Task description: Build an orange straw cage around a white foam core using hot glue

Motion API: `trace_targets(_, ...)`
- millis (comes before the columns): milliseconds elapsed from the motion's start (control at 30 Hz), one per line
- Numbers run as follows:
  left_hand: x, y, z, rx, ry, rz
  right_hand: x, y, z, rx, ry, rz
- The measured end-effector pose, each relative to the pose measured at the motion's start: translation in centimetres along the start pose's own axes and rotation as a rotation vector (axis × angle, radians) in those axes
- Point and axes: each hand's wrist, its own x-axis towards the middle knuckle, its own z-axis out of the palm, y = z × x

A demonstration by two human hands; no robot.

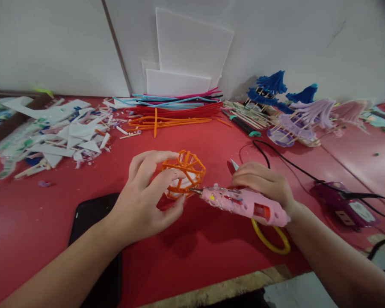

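Observation:
An orange frame of thin strips, roughly round with a white piece inside, is gripped at its left side by the fingers of my left hand. My right hand holds a pink glue gun, whose metal tip points left and meets the frame's lower edge as far as I can see. Yellow-handled scissors lie under the glue gun and my right hand, their blade tip showing above the fingers.
A black phone lies under my left forearm. White scraps are heaped at left. Coloured strips and white sheets are at the back. Blue and lilac models, a purple power box and black cables are at right.

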Motion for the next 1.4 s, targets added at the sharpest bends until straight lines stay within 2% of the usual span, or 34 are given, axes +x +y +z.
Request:
trace_targets(500,0.15,0.13,0.06,0.001,0.018,-0.021,0.31,-0.62,0.29,-0.179,0.051,-0.076)
trace_targets(1400,-0.15,-0.08,0.16,-0.017,0.012,-0.007,0.09,-0.54,-0.17,-0.176,0.043,-0.072)
